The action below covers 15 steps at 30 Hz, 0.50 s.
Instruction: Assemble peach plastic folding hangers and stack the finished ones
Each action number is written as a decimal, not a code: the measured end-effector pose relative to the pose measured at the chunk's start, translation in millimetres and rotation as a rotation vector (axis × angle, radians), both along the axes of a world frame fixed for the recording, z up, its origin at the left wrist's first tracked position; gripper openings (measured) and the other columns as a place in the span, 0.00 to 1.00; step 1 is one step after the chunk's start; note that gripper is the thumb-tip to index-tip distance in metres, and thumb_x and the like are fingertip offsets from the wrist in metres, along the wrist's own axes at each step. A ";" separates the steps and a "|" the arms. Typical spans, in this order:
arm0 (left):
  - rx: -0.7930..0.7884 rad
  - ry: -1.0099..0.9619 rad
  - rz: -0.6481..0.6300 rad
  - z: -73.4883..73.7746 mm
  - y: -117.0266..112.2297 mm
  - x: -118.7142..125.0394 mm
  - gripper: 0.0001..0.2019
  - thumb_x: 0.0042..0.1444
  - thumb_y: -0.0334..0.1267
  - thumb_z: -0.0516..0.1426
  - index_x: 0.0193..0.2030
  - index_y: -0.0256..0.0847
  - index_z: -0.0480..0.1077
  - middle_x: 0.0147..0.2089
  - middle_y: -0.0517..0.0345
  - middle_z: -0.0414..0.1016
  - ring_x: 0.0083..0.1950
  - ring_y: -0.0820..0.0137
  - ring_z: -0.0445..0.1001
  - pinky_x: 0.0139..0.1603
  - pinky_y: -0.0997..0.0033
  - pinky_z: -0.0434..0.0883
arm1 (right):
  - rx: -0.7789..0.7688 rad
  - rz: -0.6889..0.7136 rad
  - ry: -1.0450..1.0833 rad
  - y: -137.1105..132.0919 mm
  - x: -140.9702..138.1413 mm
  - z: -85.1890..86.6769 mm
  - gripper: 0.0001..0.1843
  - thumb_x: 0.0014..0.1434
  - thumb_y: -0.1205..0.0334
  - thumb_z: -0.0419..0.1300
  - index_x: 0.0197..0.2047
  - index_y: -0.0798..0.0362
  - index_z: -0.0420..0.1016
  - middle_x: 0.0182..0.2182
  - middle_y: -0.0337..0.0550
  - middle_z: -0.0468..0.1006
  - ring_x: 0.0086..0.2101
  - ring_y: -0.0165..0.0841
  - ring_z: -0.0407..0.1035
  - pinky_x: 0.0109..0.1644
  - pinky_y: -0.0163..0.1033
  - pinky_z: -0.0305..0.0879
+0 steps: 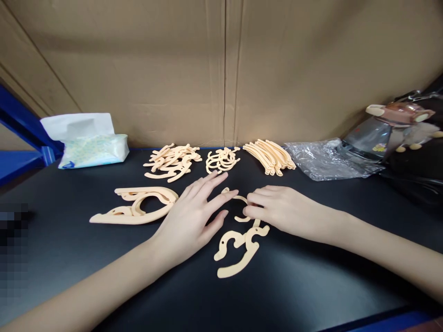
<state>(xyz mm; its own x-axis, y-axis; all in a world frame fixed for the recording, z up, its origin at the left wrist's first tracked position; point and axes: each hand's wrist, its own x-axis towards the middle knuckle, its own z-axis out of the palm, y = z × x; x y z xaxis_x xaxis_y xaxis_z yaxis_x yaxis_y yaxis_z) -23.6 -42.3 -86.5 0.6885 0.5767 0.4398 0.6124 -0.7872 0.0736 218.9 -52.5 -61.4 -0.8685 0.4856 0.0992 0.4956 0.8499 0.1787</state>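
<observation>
Reaches over the black tabletop with open left hand and curled right hand, impossible to tell whether gripping, near a folded hanger toward the left edge, overlapping hanger arms toward the near edge, and, right by the curled fingers, a curved hook midway between side edges.

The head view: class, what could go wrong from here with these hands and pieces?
The thin hook at the fingertips of the right hand might slip or get knocked aside. The left hand is beside the folded frame, so a sideways move could nudge it. The bundle of slim pieces lies next to the clear plastic bag; a tug on the bag might disturb the bundle.
</observation>
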 end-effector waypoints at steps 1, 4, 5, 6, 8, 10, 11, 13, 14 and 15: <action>-0.027 0.018 -0.002 -1.9 0.9 -0.3 0.18 0.67 0.36 0.49 0.62 0.43 0.64 0.69 0.48 0.59 0.69 0.56 0.55 0.65 0.49 0.60 | -0.012 -0.011 -0.003 0.3 1.7 0.5 0.07 0.65 0.73 0.54 0.43 0.54 0.70 0.38 0.42 0.73 0.38 0.35 0.66 0.42 0.40 0.61; -0.092 0.043 -0.003 -4.7 1.5 -0.6 0.16 0.67 0.36 0.50 0.60 0.42 0.66 0.64 0.51 0.67 0.65 0.57 0.62 0.62 0.49 0.63 | -0.033 -0.038 -0.001 1.6 5.4 0.8 0.05 0.65 0.72 0.55 0.42 0.54 0.70 0.37 0.40 0.72 0.37 0.35 0.66 0.41 0.40 0.61; -0.110 0.046 -0.002 -4.6 1.2 -0.6 0.15 0.67 0.36 0.50 0.59 0.42 0.67 0.62 0.51 0.69 0.63 0.58 0.64 0.60 0.50 0.64 | -0.032 -0.042 0.002 2.2 6.3 0.3 0.05 0.65 0.71 0.55 0.42 0.54 0.70 0.36 0.40 0.72 0.36 0.34 0.66 0.41 0.40 0.61; -0.124 0.045 0.000 -4.2 0.9 -0.5 0.15 0.67 0.36 0.51 0.58 0.42 0.68 0.60 0.52 0.70 0.61 0.59 0.66 0.58 0.51 0.65 | -0.027 -0.044 0.010 2.9 7.0 -0.4 0.05 0.66 0.70 0.55 0.41 0.54 0.71 0.36 0.40 0.72 0.35 0.34 0.65 0.41 0.40 0.61; -0.145 0.036 0.007 -2.9 0.5 -0.3 0.14 0.67 0.36 0.51 0.57 0.41 0.68 0.58 0.52 0.71 0.57 0.60 0.68 0.55 0.54 0.66 | -0.029 -0.048 0.046 4.3 8.2 -2.0 0.06 0.68 0.67 0.53 0.41 0.54 0.71 0.37 0.41 0.72 0.35 0.34 0.66 0.40 0.40 0.61; -0.163 0.026 0.009 -1.7 0.8 -0.1 0.13 0.66 0.36 0.52 0.55 0.42 0.69 0.55 0.53 0.71 0.54 0.61 0.69 0.53 0.56 0.66 | -0.055 -0.052 0.108 5.8 9.6 -3.2 0.09 0.69 0.64 0.51 0.41 0.55 0.72 0.37 0.42 0.73 0.36 0.34 0.67 0.41 0.40 0.62; -0.171 0.023 0.005 -1.3 1.1 0.0 0.12 0.66 0.36 0.52 0.55 0.42 0.69 0.54 0.54 0.71 0.53 0.62 0.69 0.52 0.56 0.66 | -0.072 -0.057 0.143 6.7 10.7 -3.6 0.11 0.70 0.63 0.50 0.41 0.55 0.72 0.37 0.42 0.74 0.36 0.34 0.67 0.42 0.40 0.62; -0.191 0.018 -0.003 -0.8 1.6 0.0 0.12 0.67 0.35 0.52 0.55 0.43 0.69 0.52 0.55 0.71 0.51 0.63 0.68 0.50 0.58 0.65 | -0.079 -0.084 0.206 9.6 13.8 -3.9 0.12 0.70 0.60 0.50 0.42 0.55 0.73 0.36 0.41 0.75 0.37 0.34 0.68 0.42 0.41 0.63; -0.200 0.014 -0.007 -0.8 1.7 0.0 0.12 0.67 0.35 0.51 0.54 0.44 0.69 0.50 0.56 0.71 0.50 0.63 0.68 0.49 0.58 0.65 | -0.062 -0.109 0.233 11.8 16.0 -4.1 0.12 0.70 0.59 0.51 0.42 0.55 0.73 0.36 0.41 0.75 0.37 0.35 0.69 0.43 0.41 0.63; -0.207 0.011 -0.009 -0.9 1.6 -0.1 0.12 0.67 0.35 0.51 0.54 0.44 0.69 0.49 0.57 0.71 0.49 0.64 0.68 0.48 0.59 0.65 | -0.035 -0.141 0.255 14.6 18.8 -4.4 0.12 0.69 0.58 0.51 0.43 0.55 0.73 0.36 0.42 0.75 0.37 0.36 0.69 0.43 0.42 0.63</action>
